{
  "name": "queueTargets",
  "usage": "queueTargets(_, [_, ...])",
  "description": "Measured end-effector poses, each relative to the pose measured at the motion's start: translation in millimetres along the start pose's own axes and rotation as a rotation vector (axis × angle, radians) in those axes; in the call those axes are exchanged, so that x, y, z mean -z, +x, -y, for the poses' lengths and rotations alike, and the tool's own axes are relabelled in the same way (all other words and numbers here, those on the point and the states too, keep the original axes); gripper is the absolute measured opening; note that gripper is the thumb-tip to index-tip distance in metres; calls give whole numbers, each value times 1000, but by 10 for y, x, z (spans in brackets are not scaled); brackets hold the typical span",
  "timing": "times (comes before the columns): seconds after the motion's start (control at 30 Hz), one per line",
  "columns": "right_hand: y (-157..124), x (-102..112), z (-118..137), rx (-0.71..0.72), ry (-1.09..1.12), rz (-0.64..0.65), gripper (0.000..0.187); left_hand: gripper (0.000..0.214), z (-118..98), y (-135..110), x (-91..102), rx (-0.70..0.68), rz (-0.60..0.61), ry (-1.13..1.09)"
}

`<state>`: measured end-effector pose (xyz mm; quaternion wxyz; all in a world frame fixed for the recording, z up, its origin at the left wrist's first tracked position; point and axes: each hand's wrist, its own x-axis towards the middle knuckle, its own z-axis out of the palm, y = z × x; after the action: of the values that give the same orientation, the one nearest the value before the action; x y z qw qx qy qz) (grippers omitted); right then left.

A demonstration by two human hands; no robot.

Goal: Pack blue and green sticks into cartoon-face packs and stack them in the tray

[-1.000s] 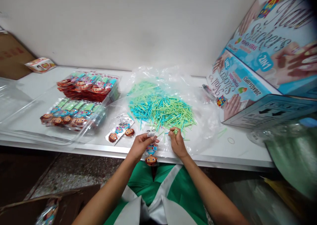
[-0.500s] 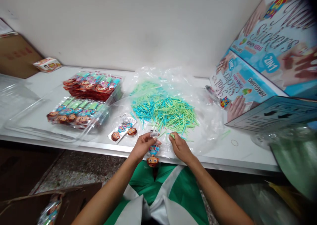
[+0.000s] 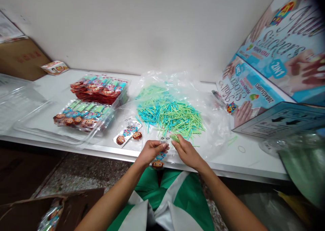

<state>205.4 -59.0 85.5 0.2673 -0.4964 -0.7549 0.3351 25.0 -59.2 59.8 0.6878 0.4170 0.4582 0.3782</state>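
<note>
Two hands are seen, the left hand [image 3: 150,150] and the right hand [image 3: 187,152]. Two loose packets [image 3: 127,134] are counted left of centre, two packet stacks [image 3: 87,102] farther left, two printed boxes [image 3: 274,61] at right, and one stick pile [image 3: 170,114], uncountable.

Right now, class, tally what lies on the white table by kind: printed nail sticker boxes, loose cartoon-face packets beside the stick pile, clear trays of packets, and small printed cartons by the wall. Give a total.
Nail sticker boxes: 2
Loose cartoon-face packets: 2
Clear trays of packets: 2
Small printed carton: 1
Total: 7
</note>
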Motion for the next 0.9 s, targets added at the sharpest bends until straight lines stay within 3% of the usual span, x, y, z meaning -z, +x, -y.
queueTargets(0.27, [28,-50,-13,88,-164,68,12,42,-32,-47,-60,-32,116,-104])
queueTargets(0.5, [-21,9,29,85,-131,72,14,35,-19,-37,-30,-57,14,31])
queueTargets(0.67, [-36,161,100,110,-69,174,23,30,-51,-56,-25,-44,-65,77])
queueTargets(0.9, [-41,253,119,144,-93,297,39,30,-70,-66,-51,-31,-46,160])
